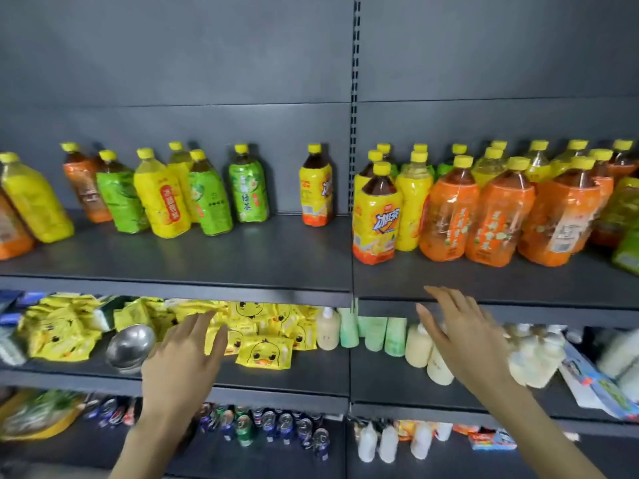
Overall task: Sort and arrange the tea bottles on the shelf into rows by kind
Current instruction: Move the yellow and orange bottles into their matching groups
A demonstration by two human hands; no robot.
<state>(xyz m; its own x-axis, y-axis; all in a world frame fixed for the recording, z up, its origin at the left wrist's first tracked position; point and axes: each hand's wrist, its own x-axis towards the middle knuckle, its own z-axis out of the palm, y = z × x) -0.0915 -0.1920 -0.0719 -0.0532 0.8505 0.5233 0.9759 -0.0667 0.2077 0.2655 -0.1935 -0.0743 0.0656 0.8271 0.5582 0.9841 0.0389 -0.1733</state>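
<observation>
Tea bottles with yellow caps stand on the dark shelf [242, 261]. On its left half, green-label [247, 184], yellow-label [160, 198] and orange-label [84, 184] bottles are mixed. One yellow iced-tea bottle [316, 188] stands alone near the centre post. On the right half, yellow iced-tea bottles [375, 216] stand beside rows of orange-label bottles [449, 212], with green ones [627, 236] at the far right. My left hand [183, 354] and my right hand [456, 326] hover below the shelf's front edge, fingers straight, holding nothing.
The shelf below carries yellow duck-print packets [264, 350], a steel bowl [129, 344] and pale green and cream bottles [394, 337]. Cans [269, 423] and small white bottles [389, 444] fill the lowest shelf. A slotted upright post [353, 133] splits the back panel.
</observation>
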